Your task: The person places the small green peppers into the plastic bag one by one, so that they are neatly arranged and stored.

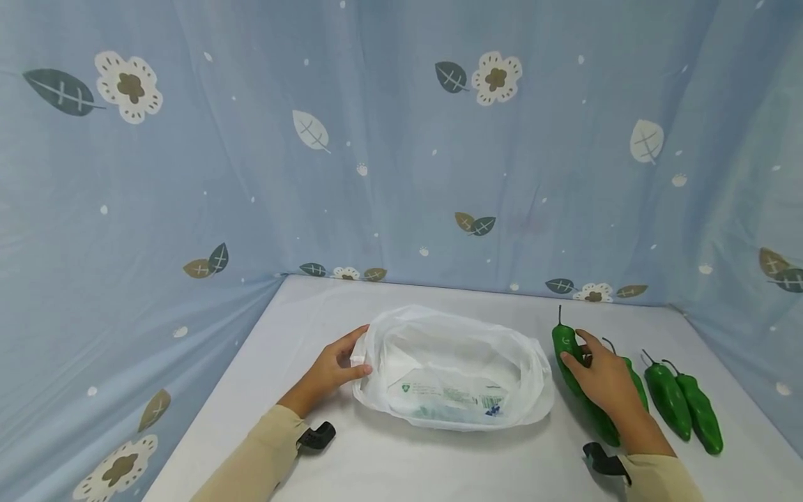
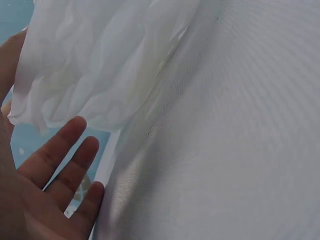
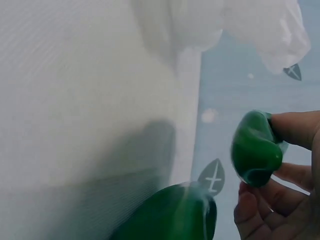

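A white plastic bag [image 1: 464, 415] stands with its mouth spread wide, a printed pack with green lettering [image 1: 439, 387] showing inside. My left hand [image 1: 332, 364] holds the bag's left end between thumb and fingers. In the left wrist view, several of its fingers [image 2: 62, 170] stretch out below the crumpled bag side [image 2: 100, 65]. To the right of the bag, my right hand [image 1: 603, 376] grips a long green pepper [image 1: 567, 341] near its stem end. The right wrist view shows that pepper [image 3: 255, 145] pinched between thumb and fingers.
Another green pepper [image 1: 636, 382] lies partly hidden behind my right hand. Farther right, two more green peppers [image 1: 668, 401] [image 1: 699, 415] lie side by side on the white table [image 1: 389, 474]. A blue floral curtain [image 1: 401, 174] hangs behind the table and along its sides.
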A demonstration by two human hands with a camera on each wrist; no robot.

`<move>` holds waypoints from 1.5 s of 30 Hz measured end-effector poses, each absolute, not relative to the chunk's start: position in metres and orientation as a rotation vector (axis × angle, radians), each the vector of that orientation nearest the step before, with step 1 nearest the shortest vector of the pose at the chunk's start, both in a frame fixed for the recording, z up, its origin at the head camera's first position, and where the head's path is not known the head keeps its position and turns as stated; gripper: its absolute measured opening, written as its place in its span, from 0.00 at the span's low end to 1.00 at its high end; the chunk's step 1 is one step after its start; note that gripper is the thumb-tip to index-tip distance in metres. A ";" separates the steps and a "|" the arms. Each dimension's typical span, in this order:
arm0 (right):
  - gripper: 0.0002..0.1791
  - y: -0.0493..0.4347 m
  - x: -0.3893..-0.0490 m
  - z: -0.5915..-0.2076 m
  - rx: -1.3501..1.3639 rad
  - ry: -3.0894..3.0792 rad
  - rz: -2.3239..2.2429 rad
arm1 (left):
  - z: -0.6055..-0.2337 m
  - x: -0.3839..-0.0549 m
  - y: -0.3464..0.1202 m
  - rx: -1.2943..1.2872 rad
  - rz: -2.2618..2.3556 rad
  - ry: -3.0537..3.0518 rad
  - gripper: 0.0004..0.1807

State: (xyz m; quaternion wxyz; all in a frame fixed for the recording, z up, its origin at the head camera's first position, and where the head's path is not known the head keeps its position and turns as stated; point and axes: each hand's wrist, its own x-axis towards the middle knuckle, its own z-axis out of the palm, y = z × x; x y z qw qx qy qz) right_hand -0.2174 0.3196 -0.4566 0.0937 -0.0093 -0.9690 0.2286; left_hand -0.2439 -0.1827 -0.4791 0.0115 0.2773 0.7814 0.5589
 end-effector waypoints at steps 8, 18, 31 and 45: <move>0.41 0.316 -0.215 -0.445 0.006 -2.890 0.715 | -0.478 -0.245 -0.179 0.866 1.788 2.417 0.41; 0.42 0.304 -0.208 -0.431 0.049 -2.887 0.794 | -0.504 -0.254 -0.174 0.714 1.699 2.606 0.45; 0.41 0.292 -0.201 -0.429 0.142 -2.846 0.880 | -0.500 -0.253 -0.172 0.681 1.778 2.419 0.39; 0.40 0.261 -0.192 -0.422 0.240 -2.848 0.945 | -0.512 -0.259 -0.174 0.676 1.804 2.411 0.39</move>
